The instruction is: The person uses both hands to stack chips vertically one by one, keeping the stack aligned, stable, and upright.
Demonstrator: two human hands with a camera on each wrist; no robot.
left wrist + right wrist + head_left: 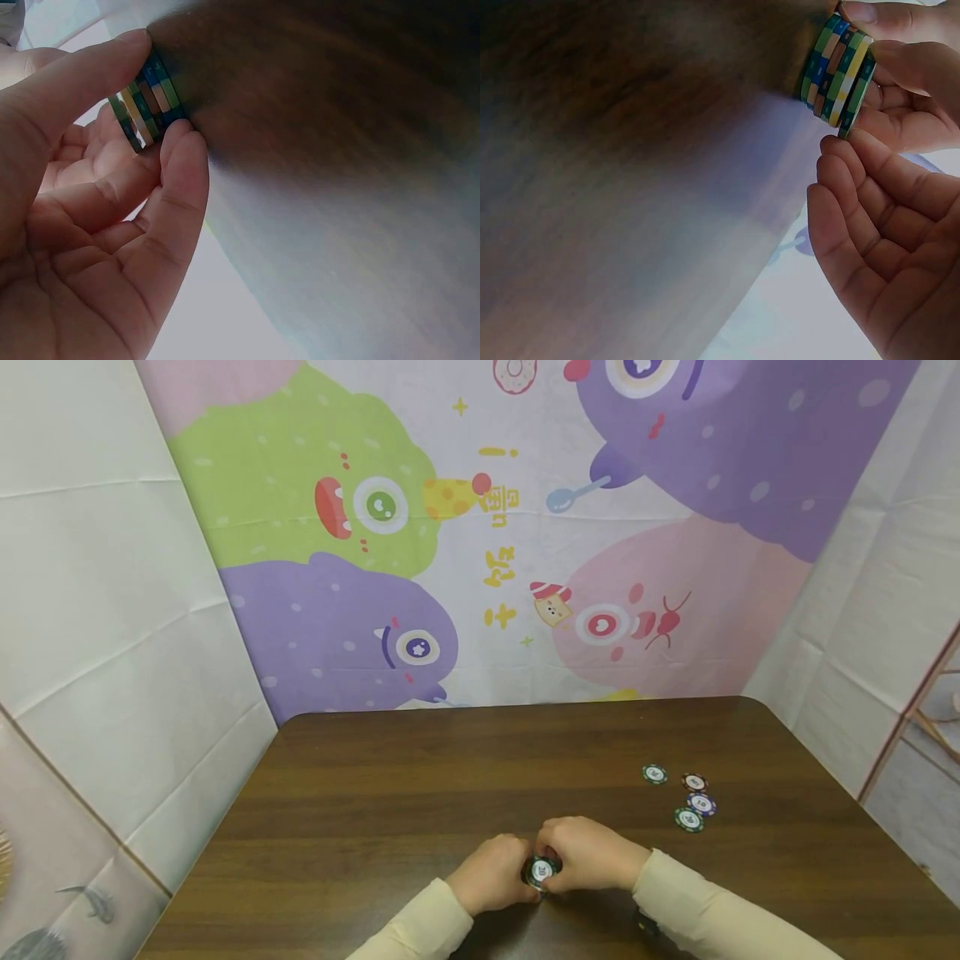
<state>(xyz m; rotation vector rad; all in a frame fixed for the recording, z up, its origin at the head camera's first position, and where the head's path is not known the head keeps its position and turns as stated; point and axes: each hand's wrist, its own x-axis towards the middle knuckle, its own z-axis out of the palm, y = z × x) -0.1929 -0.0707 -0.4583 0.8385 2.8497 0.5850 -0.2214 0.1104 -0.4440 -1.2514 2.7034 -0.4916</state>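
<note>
A short stack of poker chips (542,871) stands on the table near its front, a chip printed 20 on top. From the left, my left hand (491,872) grips the stack between thumb and fingers. My right hand (592,853) comes from the other side and pinches the top chip at its edges. In the left wrist view, the striped chip edges (150,101) show green, blue, brown and yellow between the left thumb and fingers. The right wrist view shows the top green chip (859,94) slightly offset from the chips below.
Toward the right of the brown wooden table (360,793) lie several loose chips: a green one (655,774) apart, and a brown one (694,782), a purple one (701,803) and another green one (689,819) close together. A dark object (647,922) sits by the right sleeve.
</note>
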